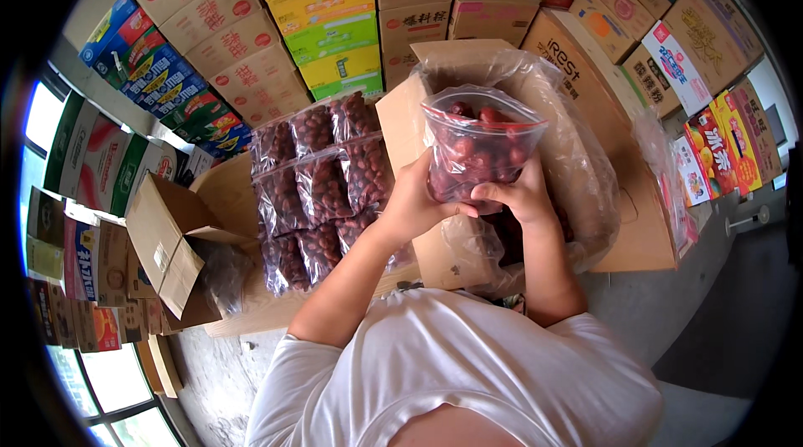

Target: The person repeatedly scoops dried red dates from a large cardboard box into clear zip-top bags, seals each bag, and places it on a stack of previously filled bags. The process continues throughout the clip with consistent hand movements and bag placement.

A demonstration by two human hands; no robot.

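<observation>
Between both hands I hold a clear zip bag of red dates (485,150), upright, its wide mouth at the top with a red strip along it. My left hand (422,196) wraps the bag's left side, and my right hand (519,192) grips its lower right with the thumb across the front. Under and behind it stands an open cardboard box (401,121) lined with a clear plastic sheet (585,188). Dark red dates show inside that box, partly hidden by my hands. Left of the box, filled date bags (318,188) lie in rows on a wooden table (259,317).
An open carton (171,238) with crumpled clear plastic (222,280) sits at the table's left end. Stacked cartons (242,62) and yellow and green boxes (326,20) line the far side. A large flat carton (644,204) leans right of the lined box.
</observation>
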